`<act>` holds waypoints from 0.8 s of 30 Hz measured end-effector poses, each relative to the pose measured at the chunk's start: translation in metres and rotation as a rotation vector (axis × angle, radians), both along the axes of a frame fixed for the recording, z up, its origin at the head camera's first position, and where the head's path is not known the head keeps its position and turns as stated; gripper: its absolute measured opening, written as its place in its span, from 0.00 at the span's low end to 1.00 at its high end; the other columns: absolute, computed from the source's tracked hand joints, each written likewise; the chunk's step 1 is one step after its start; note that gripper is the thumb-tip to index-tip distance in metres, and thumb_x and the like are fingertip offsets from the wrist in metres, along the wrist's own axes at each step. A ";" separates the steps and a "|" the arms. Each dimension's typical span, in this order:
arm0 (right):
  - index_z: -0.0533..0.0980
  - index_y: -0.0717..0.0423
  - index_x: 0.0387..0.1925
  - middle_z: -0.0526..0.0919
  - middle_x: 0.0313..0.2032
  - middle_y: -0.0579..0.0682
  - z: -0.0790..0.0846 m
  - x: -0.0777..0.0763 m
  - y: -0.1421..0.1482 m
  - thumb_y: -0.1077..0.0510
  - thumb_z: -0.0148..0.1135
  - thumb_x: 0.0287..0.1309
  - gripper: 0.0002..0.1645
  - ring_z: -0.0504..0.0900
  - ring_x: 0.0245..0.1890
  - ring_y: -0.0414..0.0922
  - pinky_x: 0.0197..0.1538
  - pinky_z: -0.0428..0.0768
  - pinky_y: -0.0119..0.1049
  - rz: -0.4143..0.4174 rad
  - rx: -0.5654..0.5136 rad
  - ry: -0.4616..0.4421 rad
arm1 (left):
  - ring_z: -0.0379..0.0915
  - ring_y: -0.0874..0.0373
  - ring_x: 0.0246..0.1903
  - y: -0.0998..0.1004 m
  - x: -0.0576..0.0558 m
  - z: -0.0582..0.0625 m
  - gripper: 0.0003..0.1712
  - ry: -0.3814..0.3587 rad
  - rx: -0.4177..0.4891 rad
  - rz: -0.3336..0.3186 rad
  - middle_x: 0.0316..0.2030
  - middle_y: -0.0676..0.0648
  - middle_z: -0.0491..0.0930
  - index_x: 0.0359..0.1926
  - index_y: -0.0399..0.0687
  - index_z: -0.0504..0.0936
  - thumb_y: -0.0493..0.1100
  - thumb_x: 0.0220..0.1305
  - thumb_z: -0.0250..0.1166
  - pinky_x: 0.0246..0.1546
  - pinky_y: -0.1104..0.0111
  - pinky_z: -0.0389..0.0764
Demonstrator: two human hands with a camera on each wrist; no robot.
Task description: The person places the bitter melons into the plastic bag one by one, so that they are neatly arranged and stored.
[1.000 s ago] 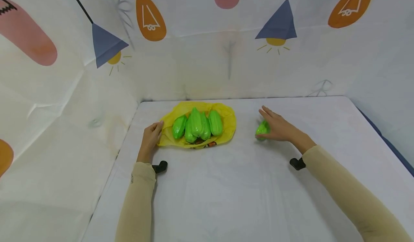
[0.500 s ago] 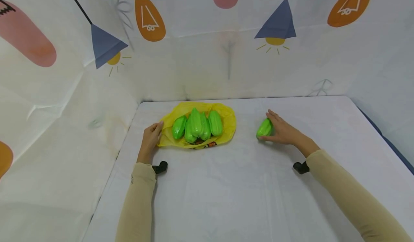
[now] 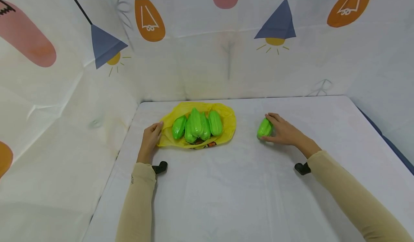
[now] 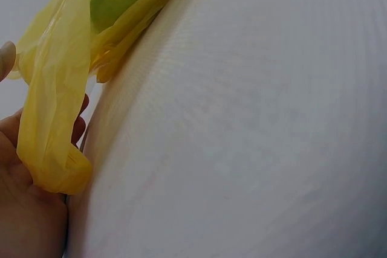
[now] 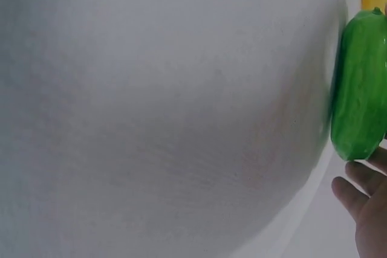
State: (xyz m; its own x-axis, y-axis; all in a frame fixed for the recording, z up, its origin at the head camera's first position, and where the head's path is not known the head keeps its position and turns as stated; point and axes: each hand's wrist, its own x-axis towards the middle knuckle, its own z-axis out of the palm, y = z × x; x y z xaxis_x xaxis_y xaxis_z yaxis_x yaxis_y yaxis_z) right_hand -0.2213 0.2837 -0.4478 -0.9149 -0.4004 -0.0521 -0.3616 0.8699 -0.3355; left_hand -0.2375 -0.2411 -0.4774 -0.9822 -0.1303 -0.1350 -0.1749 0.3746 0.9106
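A yellow plastic bag (image 3: 229, 125) lies spread on the table, with several glossy green ribbed fruits (image 3: 195, 123) gathered on it. My left hand (image 3: 150, 136) holds the bag's left edge. In the left wrist view, a fold of the bag (image 4: 51, 119) hangs across the palm, with fingertips (image 4: 80, 126) showing behind it. Farther right, one more green ribbed fruit (image 3: 264, 128) rests between the thumb and fingers of my right hand (image 3: 283, 130). In the right wrist view, that fruit lies along the table surface, with fingertips right at its lower end.
The white-covered table (image 3: 220, 191) ends at a back edge close behind the bag. A pale wall sheet (image 3: 200, 62) printed with lamps and bulbs rises behind it and on the left. Black wrist cameras (image 3: 302, 168) stick out beside both wrists.
My right hand has drawn back slightly to the right, and its fingers have curled in. The single fruit has shifted a little right and shows more. The left hand and bag stay put.
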 end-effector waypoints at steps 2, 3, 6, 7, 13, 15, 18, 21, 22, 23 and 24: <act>0.49 0.65 0.75 0.50 0.73 0.66 0.000 0.000 -0.001 0.33 0.67 0.54 0.63 0.56 0.70 0.68 0.66 0.62 0.66 0.005 -0.005 -0.015 | 0.64 0.55 0.51 0.000 0.001 0.001 0.43 -0.003 0.005 0.001 0.58 0.42 0.73 0.63 0.43 0.76 0.73 0.65 0.50 0.50 0.70 0.69; 0.48 0.65 0.75 0.49 0.74 0.66 0.000 0.000 -0.001 0.33 0.68 0.54 0.63 0.55 0.70 0.68 0.67 0.61 0.66 0.008 -0.007 -0.021 | 0.64 0.54 0.52 0.001 0.001 0.002 0.44 -0.005 0.009 0.001 0.60 0.42 0.72 0.63 0.43 0.75 0.73 0.65 0.50 0.53 0.69 0.69; 0.47 0.63 0.75 0.47 0.74 0.66 0.000 0.000 -0.001 0.32 0.70 0.50 0.67 0.52 0.72 0.68 0.68 0.59 0.66 0.012 -0.015 -0.037 | 0.64 0.54 0.55 0.001 0.002 0.003 0.44 -0.004 0.010 -0.002 0.62 0.42 0.71 0.64 0.43 0.74 0.73 0.66 0.50 0.58 0.65 0.68; 0.46 0.63 0.76 0.47 0.74 0.66 -0.001 0.000 -0.001 0.32 0.71 0.49 0.68 0.51 0.72 0.68 0.69 0.59 0.66 0.016 -0.014 -0.037 | 0.64 0.53 0.55 0.001 0.002 0.003 0.44 -0.003 0.012 -0.003 0.63 0.42 0.71 0.65 0.43 0.74 0.73 0.66 0.50 0.59 0.64 0.68; 0.45 0.62 0.76 0.46 0.75 0.65 -0.003 0.000 -0.003 0.36 0.74 0.47 0.69 0.51 0.72 0.68 0.68 0.59 0.65 0.027 -0.012 -0.027 | 0.64 0.52 0.58 0.001 0.001 0.002 0.43 0.000 0.024 -0.005 0.64 0.41 0.70 0.66 0.42 0.73 0.72 0.66 0.51 0.64 0.60 0.67; 0.46 0.63 0.76 0.46 0.75 0.65 -0.003 0.000 -0.004 0.38 0.75 0.48 0.68 0.51 0.72 0.68 0.68 0.59 0.66 0.031 -0.014 -0.022 | 0.64 0.52 0.59 0.000 0.001 0.002 0.43 0.004 0.024 -0.007 0.65 0.41 0.70 0.66 0.42 0.73 0.72 0.66 0.51 0.65 0.59 0.67; 0.46 0.63 0.76 0.47 0.74 0.66 -0.003 0.000 -0.005 0.38 0.74 0.48 0.67 0.52 0.71 0.68 0.68 0.60 0.66 0.037 -0.014 -0.016 | 0.64 0.51 0.59 0.000 0.001 0.002 0.44 0.012 0.015 -0.010 0.65 0.41 0.70 0.66 0.42 0.73 0.72 0.66 0.51 0.66 0.58 0.66; 0.46 0.63 0.76 0.47 0.74 0.66 -0.003 0.001 -0.005 0.37 0.73 0.49 0.67 0.51 0.72 0.68 0.68 0.59 0.66 0.043 -0.012 -0.017 | 0.64 0.51 0.58 0.000 0.001 0.001 0.44 0.022 0.002 -0.012 0.64 0.40 0.71 0.65 0.41 0.73 0.72 0.66 0.50 0.65 0.57 0.66; 0.46 0.63 0.76 0.46 0.75 0.65 -0.003 0.001 -0.005 0.36 0.72 0.50 0.67 0.51 0.72 0.67 0.68 0.59 0.66 0.045 -0.011 -0.021 | 0.64 0.51 0.58 -0.001 0.001 0.001 0.44 0.023 -0.001 -0.013 0.64 0.40 0.71 0.65 0.41 0.73 0.72 0.66 0.50 0.65 0.57 0.66; 0.46 0.62 0.76 0.46 0.75 0.65 -0.003 0.001 -0.005 0.36 0.72 0.51 0.66 0.51 0.72 0.67 0.69 0.59 0.66 0.048 -0.010 -0.023 | 0.64 0.51 0.58 -0.001 0.001 0.001 0.44 0.025 -0.003 -0.014 0.63 0.40 0.71 0.65 0.41 0.74 0.72 0.66 0.50 0.65 0.57 0.66; 0.45 0.62 0.76 0.46 0.75 0.65 -0.003 0.001 -0.005 0.36 0.71 0.51 0.66 0.50 0.72 0.67 0.69 0.59 0.65 0.049 -0.011 -0.027 | 0.64 0.51 0.57 -0.001 0.001 0.001 0.44 0.026 -0.003 -0.014 0.63 0.40 0.71 0.65 0.42 0.74 0.72 0.66 0.50 0.65 0.58 0.66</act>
